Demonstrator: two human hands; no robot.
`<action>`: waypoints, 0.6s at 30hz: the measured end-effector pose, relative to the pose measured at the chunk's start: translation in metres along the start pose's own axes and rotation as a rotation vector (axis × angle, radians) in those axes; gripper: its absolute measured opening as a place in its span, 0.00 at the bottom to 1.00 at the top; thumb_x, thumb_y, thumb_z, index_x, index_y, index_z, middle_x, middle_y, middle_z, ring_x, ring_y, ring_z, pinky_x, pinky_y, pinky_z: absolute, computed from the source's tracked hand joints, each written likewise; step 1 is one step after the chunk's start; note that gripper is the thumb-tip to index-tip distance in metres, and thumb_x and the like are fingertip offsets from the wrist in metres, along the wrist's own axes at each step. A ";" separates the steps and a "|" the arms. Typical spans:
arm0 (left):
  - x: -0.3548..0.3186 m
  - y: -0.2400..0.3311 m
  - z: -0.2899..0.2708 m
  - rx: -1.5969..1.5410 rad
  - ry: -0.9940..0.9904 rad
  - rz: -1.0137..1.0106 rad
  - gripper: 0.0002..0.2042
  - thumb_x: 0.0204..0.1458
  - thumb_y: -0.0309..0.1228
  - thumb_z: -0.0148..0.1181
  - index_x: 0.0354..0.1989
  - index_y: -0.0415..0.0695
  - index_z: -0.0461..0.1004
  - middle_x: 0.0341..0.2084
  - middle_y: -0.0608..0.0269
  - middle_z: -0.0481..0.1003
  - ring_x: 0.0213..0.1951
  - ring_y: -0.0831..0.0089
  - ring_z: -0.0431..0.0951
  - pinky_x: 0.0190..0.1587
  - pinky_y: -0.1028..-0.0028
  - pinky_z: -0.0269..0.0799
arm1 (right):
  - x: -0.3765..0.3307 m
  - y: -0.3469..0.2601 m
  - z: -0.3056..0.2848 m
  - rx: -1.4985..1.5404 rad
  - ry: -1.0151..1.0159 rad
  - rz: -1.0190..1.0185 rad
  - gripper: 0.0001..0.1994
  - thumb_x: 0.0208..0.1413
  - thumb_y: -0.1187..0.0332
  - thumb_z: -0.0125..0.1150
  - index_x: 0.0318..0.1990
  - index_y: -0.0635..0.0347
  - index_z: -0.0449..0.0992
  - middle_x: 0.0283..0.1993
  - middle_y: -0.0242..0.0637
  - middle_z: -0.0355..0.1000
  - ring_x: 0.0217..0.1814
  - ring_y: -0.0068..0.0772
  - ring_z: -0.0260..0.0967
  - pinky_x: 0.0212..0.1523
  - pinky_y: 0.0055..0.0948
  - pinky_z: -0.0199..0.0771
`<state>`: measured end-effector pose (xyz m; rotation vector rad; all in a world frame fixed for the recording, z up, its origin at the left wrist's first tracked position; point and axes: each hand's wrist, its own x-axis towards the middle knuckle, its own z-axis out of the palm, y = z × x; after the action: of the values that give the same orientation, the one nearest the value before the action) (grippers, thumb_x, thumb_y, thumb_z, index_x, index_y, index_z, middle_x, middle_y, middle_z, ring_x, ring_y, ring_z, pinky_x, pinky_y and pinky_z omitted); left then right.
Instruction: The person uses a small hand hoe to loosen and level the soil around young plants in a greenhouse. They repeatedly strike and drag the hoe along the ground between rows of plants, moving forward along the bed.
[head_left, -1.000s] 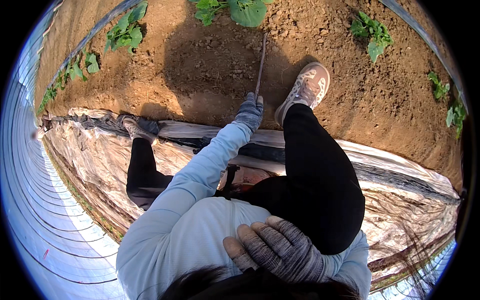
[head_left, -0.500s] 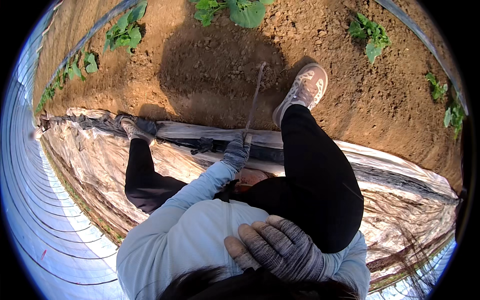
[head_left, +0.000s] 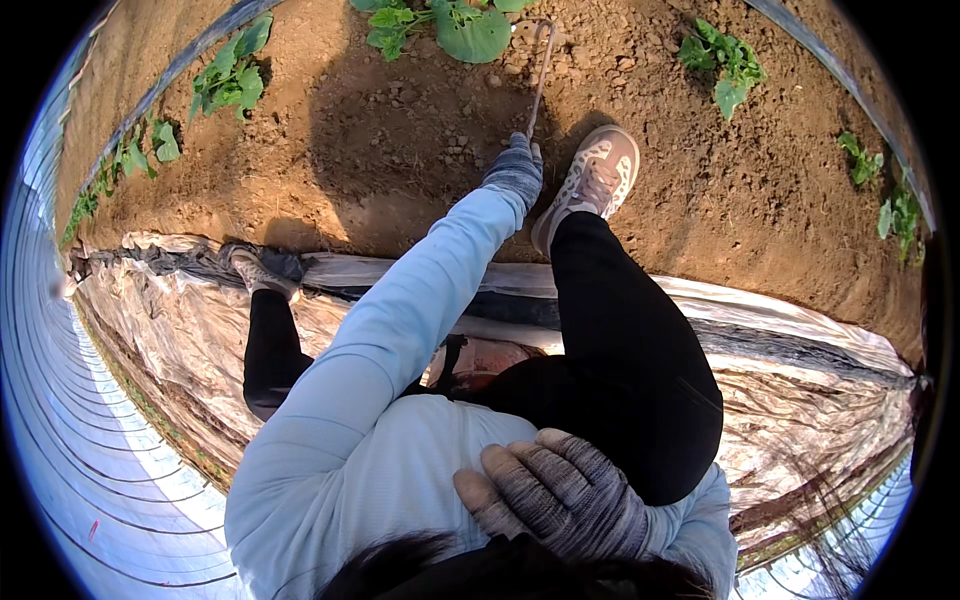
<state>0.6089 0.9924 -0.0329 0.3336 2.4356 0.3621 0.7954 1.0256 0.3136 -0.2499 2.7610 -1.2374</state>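
Note:
My left hand [head_left: 516, 172], in a grey knit glove, is stretched forward over the brown soil [head_left: 400, 185]. It is closed round the near end of a thin rod with a hooked tip [head_left: 541, 85]. The hook reaches the ground close to the right side of a broad-leaved green plant [head_left: 474, 32]. Against my light blue top lies my gloved right hand [head_left: 570, 495], its fingers extended and holding nothing.
My shoes [head_left: 604, 170] [head_left: 262, 274] stand apart, the right one on soil. Crumpled pale plastic sheeting [head_left: 820, 430] runs beneath me. More seedlings grow at right [head_left: 725, 62] and left [head_left: 232, 75]. Dark hoses [head_left: 215, 32] curve along the bed; ribbed plastic walling [head_left: 70, 440] rises at left.
My left hand has reached forward from the sheeting's edge over the soil, carrying the hooked rod toward the far plant. My right hand stays against my top.

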 end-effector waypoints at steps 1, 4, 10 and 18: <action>-0.005 -0.001 0.005 0.011 -0.030 0.006 0.20 0.57 0.44 0.40 0.47 0.40 0.63 0.38 0.39 0.71 0.42 0.45 0.72 0.44 0.57 0.68 | 0.001 0.000 -0.002 0.004 -0.007 0.013 0.15 0.49 0.66 0.53 0.47 0.47 0.72 0.43 0.31 0.69 0.43 0.28 0.66 0.48 0.33 0.67; -0.026 -0.008 0.009 0.011 -0.142 0.013 0.20 0.56 0.44 0.41 0.48 0.40 0.64 0.40 0.40 0.70 0.43 0.46 0.71 0.46 0.58 0.67 | 0.000 0.002 -0.004 0.011 -0.009 0.034 0.15 0.49 0.66 0.52 0.46 0.47 0.72 0.43 0.31 0.69 0.43 0.28 0.66 0.48 0.33 0.67; -0.058 -0.028 0.021 -0.135 -0.172 -0.016 0.22 0.56 0.44 0.42 0.50 0.39 0.63 0.42 0.38 0.69 0.45 0.45 0.69 0.46 0.57 0.66 | -0.001 -0.002 -0.006 0.016 0.007 0.031 0.14 0.49 0.66 0.50 0.45 0.50 0.73 0.42 0.33 0.70 0.42 0.29 0.67 0.48 0.34 0.67; -0.104 -0.056 0.022 -0.171 -0.088 0.134 0.18 0.56 0.42 0.43 0.46 0.40 0.64 0.32 0.39 0.73 0.37 0.44 0.73 0.36 0.55 0.68 | -0.009 -0.001 -0.004 0.002 0.022 0.012 0.15 0.49 0.64 0.49 0.44 0.51 0.73 0.42 0.34 0.71 0.42 0.30 0.68 0.48 0.34 0.66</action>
<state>0.6936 0.9106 -0.0100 0.4298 2.2841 0.5973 0.8037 1.0296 0.3166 -0.2213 2.7752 -1.2479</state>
